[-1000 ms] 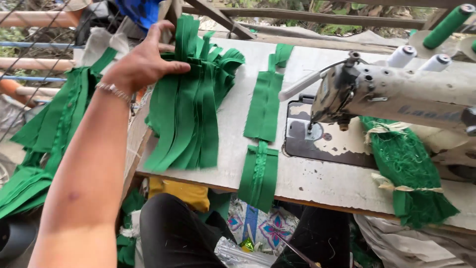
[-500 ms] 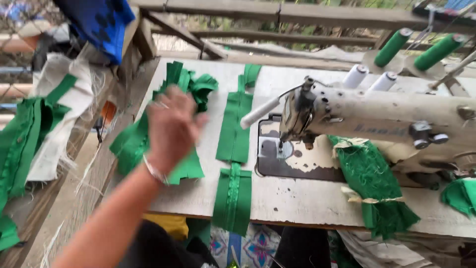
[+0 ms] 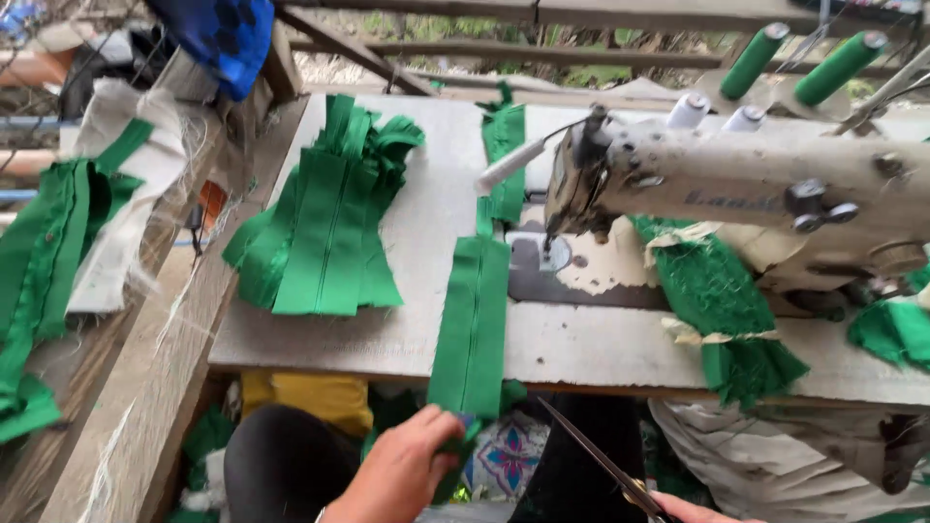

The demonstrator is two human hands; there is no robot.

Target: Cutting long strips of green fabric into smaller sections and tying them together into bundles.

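Down low, the left hand (image 3: 402, 472) pinches the bottom end of a long green strip (image 3: 472, 329) that hangs over the near table edge (image 3: 320, 363). The right hand (image 3: 690, 507) grips dark scissors (image 3: 591, 455) just beside it. Farther on lies a pile of green pieces (image 3: 325, 218), with bare table around it. The sewing machine (image 3: 736, 179) fills the right side.
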